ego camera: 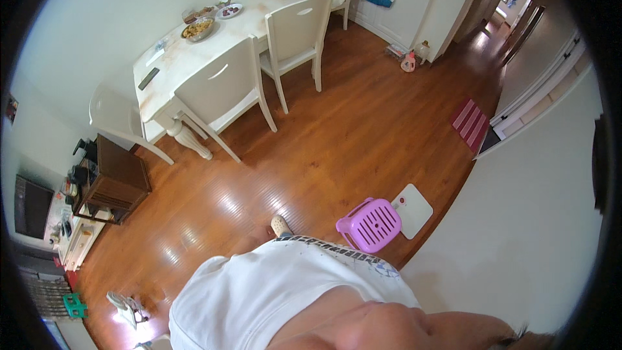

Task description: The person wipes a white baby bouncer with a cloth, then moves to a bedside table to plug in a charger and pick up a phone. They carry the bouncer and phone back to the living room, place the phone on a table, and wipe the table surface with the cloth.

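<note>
A blurred patch of skin, which looks like my left hand (253,241), shows past the hem of my white shirt (291,287), next to a beige clog (280,226) on the floor. Its fingers cannot be made out, and nothing is seen in it. My right arm reaches out at the bottom right edge, and my right hand is out of view. Before me, a purple plastic stool (376,226) stands on the wood floor (311,155), against or over the edge of a white bathroom scale or similar flat board (415,211).
White chairs (218,80) surround a white dining table (233,34) with a bowl of food (198,30) and a remote (148,78). A brown cabinet (116,175) stands left. Right are a white wall (510,233) and a red striped mat (470,124). A pink bottle (408,62) stands farther back.
</note>
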Tool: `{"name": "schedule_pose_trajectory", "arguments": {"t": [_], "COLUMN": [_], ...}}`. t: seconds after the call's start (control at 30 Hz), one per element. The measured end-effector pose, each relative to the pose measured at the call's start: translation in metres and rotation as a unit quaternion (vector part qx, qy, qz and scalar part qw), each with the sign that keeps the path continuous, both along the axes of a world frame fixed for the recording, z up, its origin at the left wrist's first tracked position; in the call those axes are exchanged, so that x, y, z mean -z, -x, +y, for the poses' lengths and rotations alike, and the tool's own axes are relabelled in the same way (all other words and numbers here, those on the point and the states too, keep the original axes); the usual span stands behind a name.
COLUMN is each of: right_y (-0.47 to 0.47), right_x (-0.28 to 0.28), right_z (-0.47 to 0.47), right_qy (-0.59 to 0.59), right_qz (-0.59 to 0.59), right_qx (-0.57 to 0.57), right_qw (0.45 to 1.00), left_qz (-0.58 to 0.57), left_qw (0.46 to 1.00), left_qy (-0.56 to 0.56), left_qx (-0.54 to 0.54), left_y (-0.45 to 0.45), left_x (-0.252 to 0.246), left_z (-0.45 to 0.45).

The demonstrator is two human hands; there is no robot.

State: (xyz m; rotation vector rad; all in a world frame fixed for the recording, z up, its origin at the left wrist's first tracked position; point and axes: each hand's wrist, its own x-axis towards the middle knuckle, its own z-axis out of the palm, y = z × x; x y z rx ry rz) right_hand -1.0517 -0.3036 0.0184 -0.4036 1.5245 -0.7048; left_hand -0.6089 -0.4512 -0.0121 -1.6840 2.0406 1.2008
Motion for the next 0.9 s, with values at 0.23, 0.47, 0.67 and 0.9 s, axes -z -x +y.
{"name": "schedule_pose_trajectory", "arguments": {"t": [0.23,0.47,0.67,0.9], "right_y": [-0.095,-0.194,-0.281,-0.381], "right_x": [-0.025,-0.055,-0.084,-0.085], "right_z": [-0.117,-0.285,-0.372,-0.445], "right_qy": [-0.041,0.052,0.030,-0.004], "right_qz": [-0.109,-0.028,-0.017,-0.043], "right_qx": [-0.057,0.054,-0.288,-0.497], "right_qw": [0.992,0.997,0.957,0.867], "left_qz": [0.238,0.150,0.085,0.011], "left_qw": [0.871,0.840,0.819,0.808], "left_qy": [-0.122,0.023,-0.005,-0.001], "left_qx": [-0.412,-0.521,-0.567,-0.590], "left_y": [-0.133,-0.227,-0.245,-0.260], "left_x": [0.049,-0.012,-0.043,0.005], "left_z": [-0.042,-0.047,-0.035,-0.001]}}
